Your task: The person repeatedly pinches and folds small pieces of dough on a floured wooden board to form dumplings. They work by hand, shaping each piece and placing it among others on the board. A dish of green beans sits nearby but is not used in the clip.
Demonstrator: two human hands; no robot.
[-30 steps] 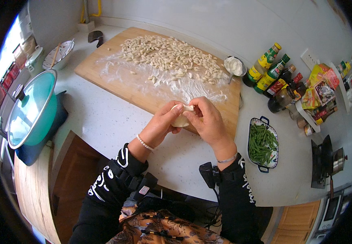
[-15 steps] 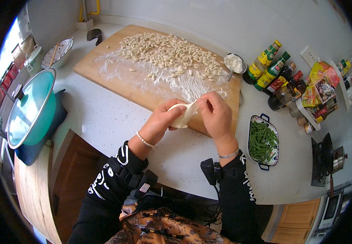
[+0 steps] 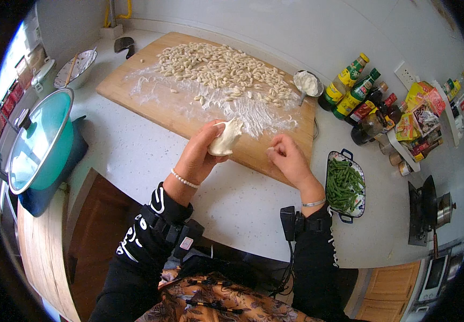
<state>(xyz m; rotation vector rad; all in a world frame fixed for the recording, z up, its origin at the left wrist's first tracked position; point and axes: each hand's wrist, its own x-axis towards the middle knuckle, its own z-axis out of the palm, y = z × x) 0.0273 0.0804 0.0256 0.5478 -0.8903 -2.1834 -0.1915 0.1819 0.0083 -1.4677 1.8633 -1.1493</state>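
Observation:
A soft lump of pale dough (image 3: pixel 225 138) is in my left hand (image 3: pixel 202 152), whose thumb and fingers are wrapped round it above the near edge of the wooden board (image 3: pixel 173 119). To its right, my right hand (image 3: pixel 291 159) is closed in a pinch, apart from the lump. A small bit of dough (image 3: pixel 270 149) shows at its fingertips, partly hidden. Many small shaped dough pieces (image 3: pixel 216 67) are spread over the far part of the board. White flour (image 3: pixel 258 121) is smeared across the wood between them and my hands.
A scoop of flour (image 3: pixel 307 83) sits at the board's right corner. Beyond are sauce bottles (image 3: pixel 344 83) and a dish of green beans (image 3: pixel 345 185). On the left stand a teal pot with a glass lid (image 3: pixel 41 142) and a bowl with chopsticks (image 3: pixel 76 70).
My hands have parted. The stretched dough between them has come apart, the lump staying in my left hand as my right moved right and down with a small bit.

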